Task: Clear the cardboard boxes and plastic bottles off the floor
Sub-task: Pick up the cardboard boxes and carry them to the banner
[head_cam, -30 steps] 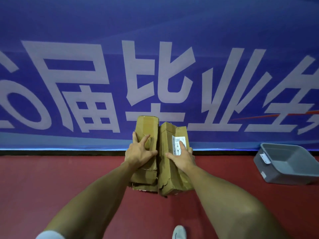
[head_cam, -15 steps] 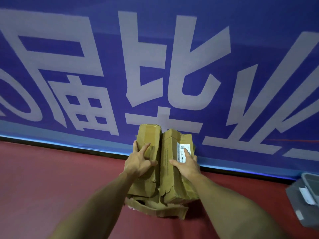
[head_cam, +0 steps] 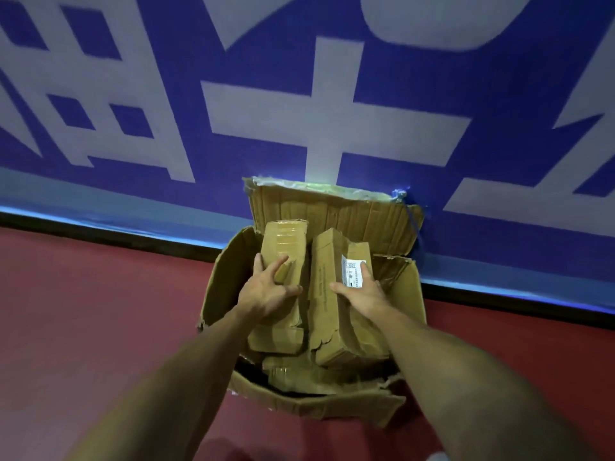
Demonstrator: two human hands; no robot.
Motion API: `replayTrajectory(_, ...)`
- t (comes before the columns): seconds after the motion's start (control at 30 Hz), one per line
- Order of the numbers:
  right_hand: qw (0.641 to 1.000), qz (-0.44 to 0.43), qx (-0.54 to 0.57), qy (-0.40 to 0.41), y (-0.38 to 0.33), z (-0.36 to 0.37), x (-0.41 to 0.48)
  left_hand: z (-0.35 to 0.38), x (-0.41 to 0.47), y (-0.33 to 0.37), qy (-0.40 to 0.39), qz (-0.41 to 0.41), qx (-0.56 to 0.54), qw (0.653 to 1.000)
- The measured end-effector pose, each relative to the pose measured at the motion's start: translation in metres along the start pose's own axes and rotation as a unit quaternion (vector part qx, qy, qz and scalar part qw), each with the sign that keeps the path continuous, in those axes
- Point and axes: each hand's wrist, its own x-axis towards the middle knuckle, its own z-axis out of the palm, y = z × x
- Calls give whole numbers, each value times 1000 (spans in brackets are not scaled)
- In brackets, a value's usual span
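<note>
Two long, narrow cardboard boxes stand side by side over a big torn open cardboard carton point(head_cam: 404, 296) on the red floor by the wall. My left hand point(head_cam: 266, 291) grips the left narrow box point(head_cam: 284, 242), thumb round its right edge. My right hand point(head_cam: 361, 292) grips the right narrow box point(head_cam: 324, 271), which bears a white label point(head_cam: 353, 270), with a finger lying along the label. More flattened cardboard point(head_cam: 296, 372) lies under them inside the carton. No plastic bottles are in view.
A blue banner with large white characters point(head_cam: 332, 121) covers the wall right behind the carton. The carton's rear flap point(head_cam: 332, 211) leans against it. Red floor point(head_cam: 100, 311) spreads to the left and right.
I have moved closer and lower with both narrow boxes in my hands. The big open carton has come into view beneath them. The grey bin at right has left the frame.
</note>
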Motion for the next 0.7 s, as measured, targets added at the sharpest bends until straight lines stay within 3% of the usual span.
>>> replayTrajectory(0.13,1000,13,10,-17,45,11,32,28,21,-23,-19,-15,14,1000)
replayTrajectory(0.33,996,39,-86,6,71,4,47,64,26,-26,-39,-47,48,997)
replayTrajectory(0.53,985,34,-161,54,76,-2,55,93,41,-17,-28,-11,73,997)
replayTrajectory(0.7,986,52,-139,77,89,-2,68,117,65,-21,-41,7,77,996)
